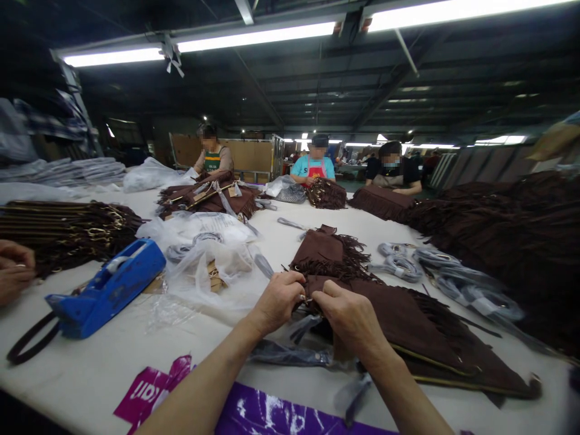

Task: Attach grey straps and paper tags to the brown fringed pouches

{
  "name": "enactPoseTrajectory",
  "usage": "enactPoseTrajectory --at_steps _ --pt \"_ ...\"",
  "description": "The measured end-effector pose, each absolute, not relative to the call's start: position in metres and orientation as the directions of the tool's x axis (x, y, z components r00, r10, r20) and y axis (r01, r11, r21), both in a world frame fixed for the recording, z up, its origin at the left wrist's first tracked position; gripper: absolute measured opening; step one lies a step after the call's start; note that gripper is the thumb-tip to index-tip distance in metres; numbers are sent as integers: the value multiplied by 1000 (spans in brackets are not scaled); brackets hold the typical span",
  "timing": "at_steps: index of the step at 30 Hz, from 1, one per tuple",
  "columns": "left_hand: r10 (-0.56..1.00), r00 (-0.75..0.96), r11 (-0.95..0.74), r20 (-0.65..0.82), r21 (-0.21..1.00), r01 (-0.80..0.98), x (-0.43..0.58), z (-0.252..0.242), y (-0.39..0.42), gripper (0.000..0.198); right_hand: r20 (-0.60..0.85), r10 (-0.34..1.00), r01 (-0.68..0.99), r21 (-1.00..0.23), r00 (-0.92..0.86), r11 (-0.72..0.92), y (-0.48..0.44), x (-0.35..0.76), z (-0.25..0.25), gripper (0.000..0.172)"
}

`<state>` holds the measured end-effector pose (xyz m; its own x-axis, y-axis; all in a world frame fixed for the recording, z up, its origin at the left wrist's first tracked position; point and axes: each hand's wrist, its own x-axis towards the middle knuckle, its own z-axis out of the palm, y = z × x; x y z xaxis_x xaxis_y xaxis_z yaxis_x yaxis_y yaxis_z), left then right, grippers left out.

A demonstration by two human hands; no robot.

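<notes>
A brown fringed bag (371, 302) lies on the table in front of me, its gold zipper edge towards the right. At its left corner my left hand (281, 301) is closed in a pinch. A small shiny bit shows at those fingertips, but what they hold is hidden. Close beside it, my right hand (351, 317) pinches the same corner of the bag, its fingers curled. Another brown fringed piece (319, 251) lies just beyond my hands. Below them are a dark strap in clear plastic (294, 355) and a purple plastic sheet (272, 411).
A blue tape dispenser (109, 287) stands left, near another person's hand (16, 272). Clear plastic bags (203, 272) lie left of my hands, wrapped grey straps (399, 263) to the right. Brown bags pile up (507, 235) at far right. Several co-workers sit across the table (136, 356).
</notes>
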<state>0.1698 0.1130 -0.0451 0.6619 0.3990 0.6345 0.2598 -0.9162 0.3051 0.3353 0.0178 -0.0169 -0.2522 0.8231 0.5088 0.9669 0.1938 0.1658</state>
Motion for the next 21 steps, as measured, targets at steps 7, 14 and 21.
enactPoseTrajectory --at_steps 7,14,21 --pt "385 671 -923 634 283 263 171 -47 114 14 436 870 968 13 -231 251 25 331 -21 21" --pt "392 678 -920 622 287 269 171 -47 114 12 390 895 875 -330 -216 354 27 337 -23 25" --pt "373 696 -927 614 262 267 175 -55 119 12 373 927 987 -142 -23 82 28 314 -30 19"
